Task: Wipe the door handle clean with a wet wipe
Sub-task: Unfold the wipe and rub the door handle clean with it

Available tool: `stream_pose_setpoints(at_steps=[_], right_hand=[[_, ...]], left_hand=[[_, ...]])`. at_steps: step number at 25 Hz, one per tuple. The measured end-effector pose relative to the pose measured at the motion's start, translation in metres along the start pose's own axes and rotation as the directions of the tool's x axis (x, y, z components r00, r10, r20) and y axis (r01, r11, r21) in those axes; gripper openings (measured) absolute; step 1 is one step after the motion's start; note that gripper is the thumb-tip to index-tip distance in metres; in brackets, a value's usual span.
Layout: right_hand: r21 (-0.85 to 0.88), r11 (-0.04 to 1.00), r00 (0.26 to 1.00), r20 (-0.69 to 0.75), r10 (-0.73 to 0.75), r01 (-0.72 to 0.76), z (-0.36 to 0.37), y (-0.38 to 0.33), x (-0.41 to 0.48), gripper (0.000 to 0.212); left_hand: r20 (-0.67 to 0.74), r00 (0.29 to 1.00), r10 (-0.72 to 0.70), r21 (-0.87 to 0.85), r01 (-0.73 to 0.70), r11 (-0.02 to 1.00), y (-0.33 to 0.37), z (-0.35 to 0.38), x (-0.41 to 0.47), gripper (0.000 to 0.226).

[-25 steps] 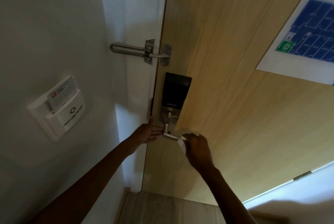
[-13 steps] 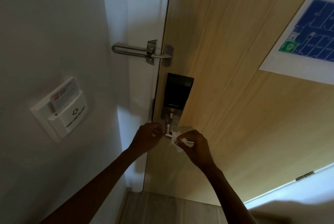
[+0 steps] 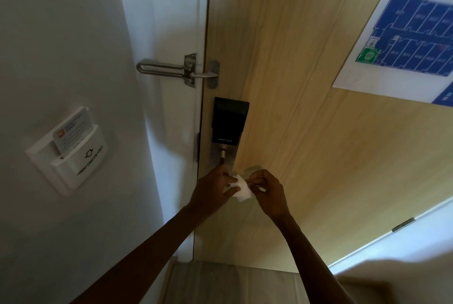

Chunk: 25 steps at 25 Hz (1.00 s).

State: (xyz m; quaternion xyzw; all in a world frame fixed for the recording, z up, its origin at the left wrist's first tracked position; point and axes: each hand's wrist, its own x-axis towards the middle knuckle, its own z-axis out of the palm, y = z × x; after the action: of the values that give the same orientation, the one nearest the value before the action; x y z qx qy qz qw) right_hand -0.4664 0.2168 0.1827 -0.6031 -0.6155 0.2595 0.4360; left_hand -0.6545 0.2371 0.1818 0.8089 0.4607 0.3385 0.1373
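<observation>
A white wet wipe (image 3: 241,189) is stretched between my two hands, just below the black and silver smart lock (image 3: 229,123) on the wooden door (image 3: 306,119). My left hand (image 3: 212,193) pinches its left side and my right hand (image 3: 269,192) pinches its right edge. Only the neck of the metal door handle (image 3: 222,157) shows above my left hand. The lever itself is hidden behind my hands and the wipe.
A metal swing-bar guard (image 3: 176,70) bridges the door and the white frame (image 3: 176,21) above the lock. A white key-card holder (image 3: 71,150) with a card in it is on the left wall. A blue floor-plan sign (image 3: 402,34) hangs at upper right on the door.
My left hand has left the handle's base and come onto the wipe. The wipe, earlier pressed on the lever by my right hand, is now off it and spread between both hands.
</observation>
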Motion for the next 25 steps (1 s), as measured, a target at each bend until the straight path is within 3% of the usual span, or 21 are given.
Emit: stream_pose_setpoints(at_steps=[5, 9, 14, 19, 20, 22, 23, 25], right_hand=[[-0.032, 0.996, 0.996, -0.029, 0.084, -0.085, -0.003, 0.011, -0.001, 0.015], [-0.014, 0.991, 0.991, -0.019, 0.136, -0.136, -0.003, 0.010, -0.001, 0.016], [0.023, 0.990, 0.990, -0.007, 0.141, -0.141, -0.003, 0.008, -0.002, 0.017], [0.129, 0.976, 0.984, 0.007, 0.177, -0.176, -0.004, 0.007, -0.006, 0.019], [0.139, 0.973, 0.983, 0.000, 0.185, -0.184, -0.005, 0.007, -0.006, 0.019], [0.137, 0.972, 0.981, -0.014, 0.195, -0.191, -0.004, 0.007, -0.007, 0.017], [0.134, 0.973, 0.981, -0.024, 0.191, -0.186, -0.003, 0.007, -0.007, 0.016], [0.152, 0.971, 0.980, -0.035, 0.194, -0.187, -0.002, 0.008, -0.006, 0.016]], left_hand=[[-0.023, 1.000, 0.017, 0.024, -0.017, 1.000, 0.001, 0.003, 0.004, 0.031], [0.028, 0.969, 0.247, 0.158, -0.248, 0.956, 0.002, 0.007, 0.001, 0.027], [0.168, 0.946, 0.278, 0.199, -0.309, 0.930, -0.007, 0.012, -0.011, 0.064], [0.068, 0.919, 0.388, 0.277, -0.391, 0.878, -0.003, 0.013, -0.007, 0.048], [-0.010, 0.935, 0.356, 0.216, -0.345, 0.913, -0.004, 0.011, -0.010, 0.041], [-0.236, 0.970, 0.065, -0.081, -0.086, 0.993, -0.011, 0.000, -0.021, 0.028], [-0.335, 0.937, -0.098, -0.230, 0.020, 0.973, -0.015, -0.008, -0.025, 0.025], [-0.418, 0.860, -0.291, -0.316, 0.162, 0.935, -0.021, -0.021, -0.026, 0.028]])
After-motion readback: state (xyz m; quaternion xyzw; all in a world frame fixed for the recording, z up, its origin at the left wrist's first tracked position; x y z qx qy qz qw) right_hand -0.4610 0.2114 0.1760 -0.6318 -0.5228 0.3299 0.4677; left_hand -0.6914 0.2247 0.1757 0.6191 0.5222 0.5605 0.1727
